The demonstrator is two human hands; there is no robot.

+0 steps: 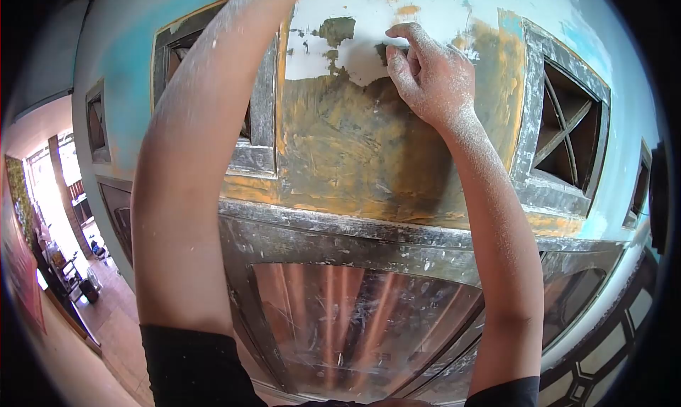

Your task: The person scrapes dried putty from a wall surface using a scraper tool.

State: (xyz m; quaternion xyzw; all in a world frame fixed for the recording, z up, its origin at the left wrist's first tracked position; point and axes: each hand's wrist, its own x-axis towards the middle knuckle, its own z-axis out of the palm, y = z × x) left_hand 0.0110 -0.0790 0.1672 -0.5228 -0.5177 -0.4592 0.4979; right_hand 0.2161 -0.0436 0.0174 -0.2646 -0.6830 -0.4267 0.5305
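Note:
My right hand (441, 77) is raised close to the wall, at the lower edge of a white patch (362, 59). Its index finger is bent and the thumb stands apart from it, with nothing visible between them; the other fingers are curled and partly hidden. White dust covers this hand and forearm. Below the white patch, the wall surface is scraped brown and ochre (340, 137). My left arm reaches up at the left, dusty near the wrist, and the top edge of the view cuts off the hand.
Wooden-framed openings flank the scraped panel, the right one (567, 127) with crossed bars. A worn wooden ledge (340, 222) runs beneath, above a glazed arched pane (355, 315). Turquoise paint (131, 73) shows at the left. A bright doorway and tiled floor (113, 300) lie far left.

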